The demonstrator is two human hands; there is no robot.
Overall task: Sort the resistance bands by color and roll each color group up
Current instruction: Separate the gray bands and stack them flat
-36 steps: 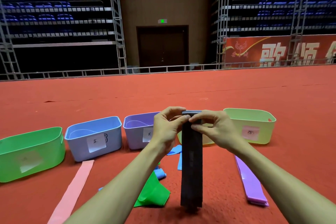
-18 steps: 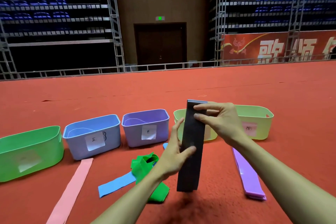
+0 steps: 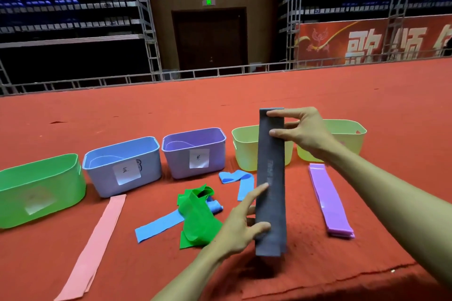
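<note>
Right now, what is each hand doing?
Left hand: pinches the grey band low down.
Right hand: pinches its top end.

Handwritten 蓝 on the blue bin's white label [image 3: 126,171]. Handwritten character, likely 紫, on the purple bin's white label [image 3: 199,158]. Large pale 歌颂 on the red banner [image 3: 367,41], cut off at the right edge. Faint print along the grey band [image 3: 270,173], unreadable. Green sign [image 3: 208,2] above the door, too small to read.

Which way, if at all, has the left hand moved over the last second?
Yes: the left hand has moved down, from beside the right hand, level with the purple bin, to the lower part of the dark band, below that bin.
</note>
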